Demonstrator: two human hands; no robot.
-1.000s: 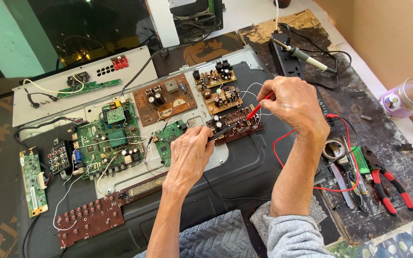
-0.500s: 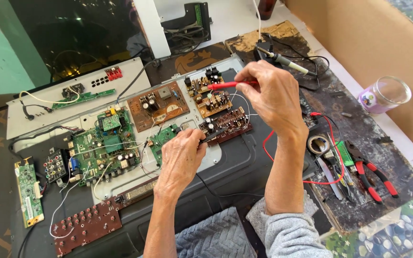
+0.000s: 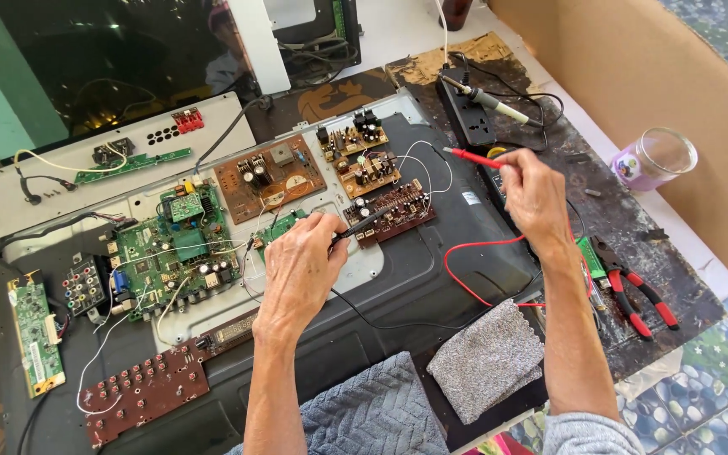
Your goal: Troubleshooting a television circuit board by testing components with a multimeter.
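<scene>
Head view showed us our left hand (image 3: 301,265) low over the opened back of a television, fingers curled together and pinching a black probe (image 3: 366,223) whose tip rested on a small brown circuit board (image 3: 391,212) near the middle of the metal panel (image 3: 362,261). Our right hand (image 3: 534,195) was lifted clear of the boards, off to the right, with thumb and forefinger pinching a red probe (image 3: 470,157) that pointed left and up in the air, touching nothing. A red wire (image 3: 473,278) looped down from under that hand across the dark casing, and a black wire (image 3: 381,322) trailed from the left hand. We saw a large green board (image 3: 174,253) to the left of the left hand, a brown board (image 3: 270,175) above it, and a long reddish board with buttons (image 3: 149,392) near the bottom left. A soldering iron (image 3: 486,99) lay on a black power strip (image 3: 465,114) beyond the right hand. Red-handled pliers (image 3: 638,295) lay on the worn table (image 3: 617,219) to the right, a glass jar (image 3: 655,157) stood near the cardboard wall, and a grey cloth (image 3: 486,358) lay between our forearms
</scene>
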